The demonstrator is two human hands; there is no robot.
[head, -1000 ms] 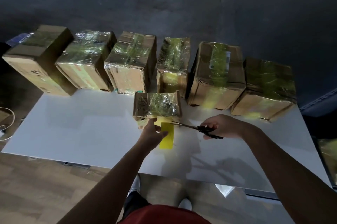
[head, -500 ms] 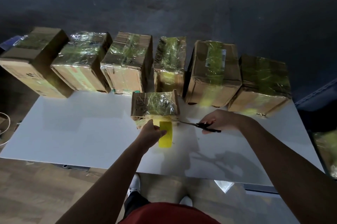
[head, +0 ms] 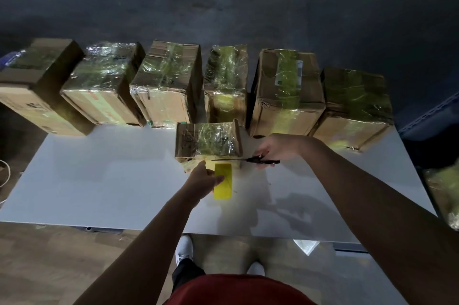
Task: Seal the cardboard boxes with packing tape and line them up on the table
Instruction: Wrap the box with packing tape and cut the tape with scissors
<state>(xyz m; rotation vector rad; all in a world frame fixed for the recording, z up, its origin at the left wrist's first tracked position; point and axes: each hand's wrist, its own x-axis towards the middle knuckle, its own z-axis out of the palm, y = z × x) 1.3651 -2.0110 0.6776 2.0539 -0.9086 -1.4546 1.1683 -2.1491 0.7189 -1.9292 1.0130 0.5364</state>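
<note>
Yellow tape (head: 223, 184) is gripped in the curled fingers of the left hand (head: 203, 179), just before the small box (head: 208, 141). Scissors (head: 248, 160) are held in the closed fingers of the right hand (head: 275, 150), blades laid across the tape's top. Six taped boxes (head: 285, 86) are lined along the far edge of the white surface (head: 99, 180).

Tape roll (head: 223, 184) yellow; boxes (head: 169, 86) brown; table (head: 99, 180) white; scissors (head: 260, 161) black.
</note>
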